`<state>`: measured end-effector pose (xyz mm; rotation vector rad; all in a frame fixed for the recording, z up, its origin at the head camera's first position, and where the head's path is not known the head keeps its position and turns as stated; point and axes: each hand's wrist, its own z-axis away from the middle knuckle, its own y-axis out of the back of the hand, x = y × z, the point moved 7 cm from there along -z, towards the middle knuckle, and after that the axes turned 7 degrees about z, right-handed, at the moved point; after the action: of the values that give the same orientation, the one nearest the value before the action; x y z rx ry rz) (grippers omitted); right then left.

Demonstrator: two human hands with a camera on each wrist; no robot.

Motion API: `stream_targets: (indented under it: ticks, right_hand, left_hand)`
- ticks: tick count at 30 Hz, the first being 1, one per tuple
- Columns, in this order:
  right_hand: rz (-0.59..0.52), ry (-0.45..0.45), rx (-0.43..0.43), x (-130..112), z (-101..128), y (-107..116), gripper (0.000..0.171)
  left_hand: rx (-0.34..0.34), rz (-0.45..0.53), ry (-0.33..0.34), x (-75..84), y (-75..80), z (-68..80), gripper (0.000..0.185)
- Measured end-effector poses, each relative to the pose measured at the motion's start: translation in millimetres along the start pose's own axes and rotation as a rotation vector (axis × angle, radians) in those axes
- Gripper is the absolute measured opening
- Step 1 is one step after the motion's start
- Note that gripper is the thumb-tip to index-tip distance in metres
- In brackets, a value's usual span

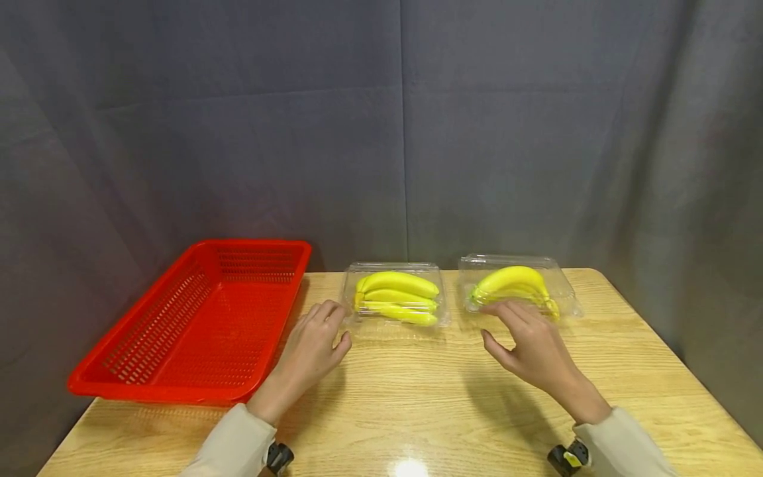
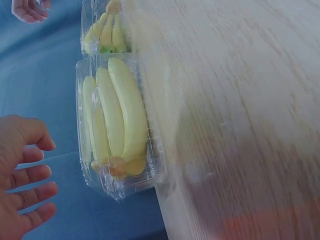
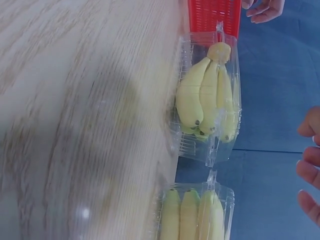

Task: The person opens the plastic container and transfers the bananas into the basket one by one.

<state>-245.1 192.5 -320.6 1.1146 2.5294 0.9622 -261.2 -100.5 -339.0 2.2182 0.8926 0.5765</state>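
Head view: your left hand hovers over wooden table, fingers spread and relaxed, gripping nothing, just beside left clamshell box of bananas. Your right hand same deal, fingers apart, fingertips at near edge of right clamshell box of bananas; can't tell if touching. Both boxes closed, side by side at table's far edge. Red basket sits left of your left hand. Gray curtain behind.
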Motion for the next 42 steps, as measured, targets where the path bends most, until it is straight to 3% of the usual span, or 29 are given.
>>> stream_targets:
  ticks: [12, 23, 42]
  right_hand:
    - [-0.011, 0.000, -0.018, 0, -2, -10, 0.021]
    - [0.021, 0.054, 0.037, 0, -6, -19, 0.021]
    - [0.018, 0.059, -0.017, -1, -12, -39, 0.021]
  left_hand:
    - [-0.002, 0.002, -0.003, -2.8, -7.4, -2.8, 0.024]
    - [-0.010, -0.010, -0.009, -8.7, -15.6, -5.8, 0.025]
    - [-0.005, -0.011, -0.029, -11.0, -25.1, -4.3, 0.027]
